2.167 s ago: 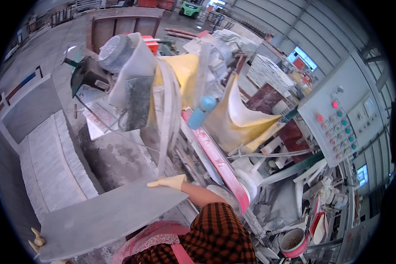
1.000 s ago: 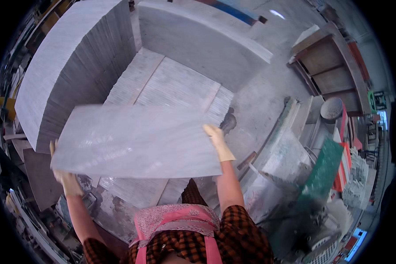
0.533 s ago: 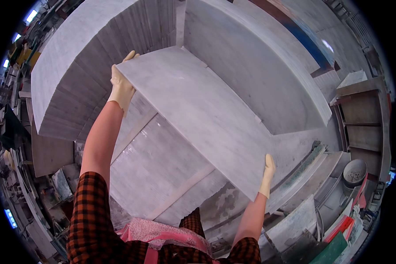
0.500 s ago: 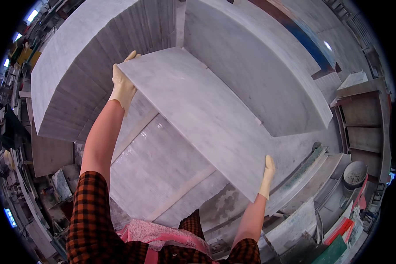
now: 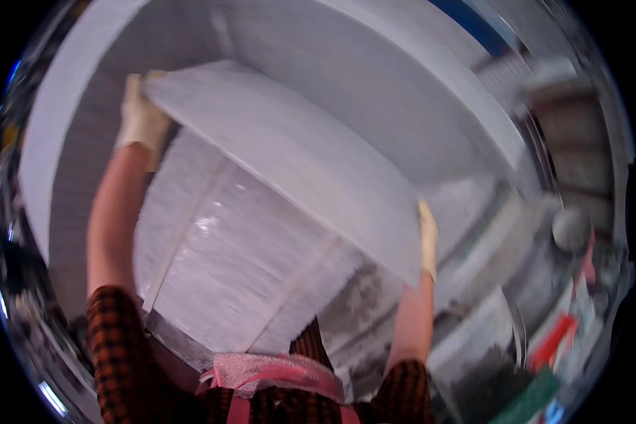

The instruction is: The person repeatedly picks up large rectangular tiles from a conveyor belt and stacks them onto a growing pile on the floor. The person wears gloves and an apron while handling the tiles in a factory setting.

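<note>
A long pale grey-white stone slab (image 5: 290, 155) hangs tilted between my two hands, above a stack of similar slabs. At its far left end, my gloved left hand (image 5: 141, 116) is closed on the corner, with the fingers partly behind the edge. My gloved right hand (image 5: 428, 237) grips the slab's near right end, its fingers mostly hidden. Beneath lies the flat stone stack (image 5: 240, 240), crossed by two pale strips (image 5: 191, 233). Motion blurs the whole picture.
A row of upright slabs (image 5: 113, 113) curves along the left. A large upright slab (image 5: 346, 78) stands behind the held one. At right are a shelf unit (image 5: 572, 148), a round bucket (image 5: 571, 230), and red (image 5: 552, 340) and green (image 5: 526, 399) items.
The view has turned and shifted. In it, both hands and the slab sit further left at the far end, and my right hand is higher. Both hands keep their hold.
</note>
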A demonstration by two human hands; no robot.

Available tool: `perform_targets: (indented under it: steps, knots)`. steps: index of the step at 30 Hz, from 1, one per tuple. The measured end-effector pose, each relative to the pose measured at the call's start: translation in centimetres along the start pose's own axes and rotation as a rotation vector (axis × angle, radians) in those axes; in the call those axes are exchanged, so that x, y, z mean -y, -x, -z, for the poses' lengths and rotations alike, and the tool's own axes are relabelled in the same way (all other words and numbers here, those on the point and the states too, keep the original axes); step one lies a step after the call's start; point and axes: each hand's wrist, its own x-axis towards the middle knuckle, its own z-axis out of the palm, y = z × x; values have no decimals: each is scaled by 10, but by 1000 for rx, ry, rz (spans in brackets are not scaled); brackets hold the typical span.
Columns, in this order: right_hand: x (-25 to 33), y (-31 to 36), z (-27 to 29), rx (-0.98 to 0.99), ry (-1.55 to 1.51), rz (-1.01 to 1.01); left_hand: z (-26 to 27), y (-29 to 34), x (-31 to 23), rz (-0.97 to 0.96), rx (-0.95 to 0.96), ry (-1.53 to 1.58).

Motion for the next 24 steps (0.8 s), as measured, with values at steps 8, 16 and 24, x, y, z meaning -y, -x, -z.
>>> perform_targets:
  steps: [8, 16, 24]
  knots:
    - [42, -22, -3, -138, -385, 95, -117, 20, -31, -129, 127, -400]
    - [86, -9, -53, -96, -342, 121, -53, 155, 9, -16, 303, -643]
    - [75, -40, 94, -452, -203, 434, 192, 364, 29, 499, -220, -437]
